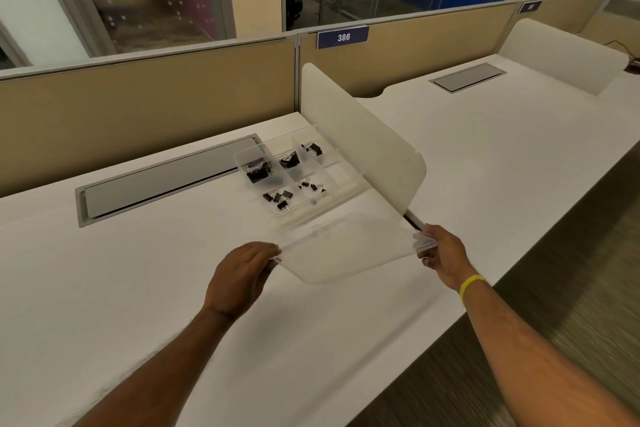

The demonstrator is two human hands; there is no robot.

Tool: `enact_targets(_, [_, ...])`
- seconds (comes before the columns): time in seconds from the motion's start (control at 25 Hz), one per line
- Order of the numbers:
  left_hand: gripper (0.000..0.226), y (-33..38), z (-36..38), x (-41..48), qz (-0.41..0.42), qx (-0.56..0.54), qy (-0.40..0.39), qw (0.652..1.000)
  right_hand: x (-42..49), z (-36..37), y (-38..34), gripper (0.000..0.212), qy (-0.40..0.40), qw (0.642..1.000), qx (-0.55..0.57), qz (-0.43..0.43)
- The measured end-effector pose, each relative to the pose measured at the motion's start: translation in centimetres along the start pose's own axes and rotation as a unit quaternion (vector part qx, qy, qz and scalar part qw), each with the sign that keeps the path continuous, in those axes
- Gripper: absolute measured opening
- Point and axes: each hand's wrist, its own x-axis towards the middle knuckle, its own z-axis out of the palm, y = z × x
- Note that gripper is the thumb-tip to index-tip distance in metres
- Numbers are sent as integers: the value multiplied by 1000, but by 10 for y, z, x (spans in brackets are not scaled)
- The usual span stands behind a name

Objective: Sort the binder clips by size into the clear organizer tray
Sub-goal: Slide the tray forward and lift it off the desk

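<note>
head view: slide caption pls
A clear lid held by left hand and right hand, near the tray of sorted binder clips

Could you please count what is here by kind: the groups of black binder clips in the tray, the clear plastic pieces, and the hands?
Binder clip groups: 5
Clear organizer tray: 1
Clear lid: 1
Hands: 2 (left hand, right hand)
Total: 9

Dim warm indoor light, soft focus, wide-angle edge bending.
</note>
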Motion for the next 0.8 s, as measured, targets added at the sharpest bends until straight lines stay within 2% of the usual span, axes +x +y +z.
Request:
enact_targets(0.08, [31, 0, -13, 9, -28, -9, 44, 999, -5, 11, -5, 39, 3, 1000, -15, -19])
enact_targets(0.28, [23, 2, -47, 41, -121, -31, 110, 986, -13, 42, -7, 77, -5, 997, -32, -73])
enact_targets(0.44, [27, 2, -65, 52, -181, -121, 164, 962, -13, 59, -7, 75, -35, 995, -29, -91])
enact_targets(0.52, [21, 2, -66, 55, -253, -203, 191, 927, -12, 67, -5, 62, -37, 993, -49, -97])
enact_targets(0.64, [19, -5, -61, 52, -378, -307, 191, 852, -16, 84, 2, 41, -55, 986, -86, -130])
enact_targets(0.8, [27, -16, -50, 42, -550, -418, 193, 697, -25, 103, 6, 28, -122, 985, -84, -91])
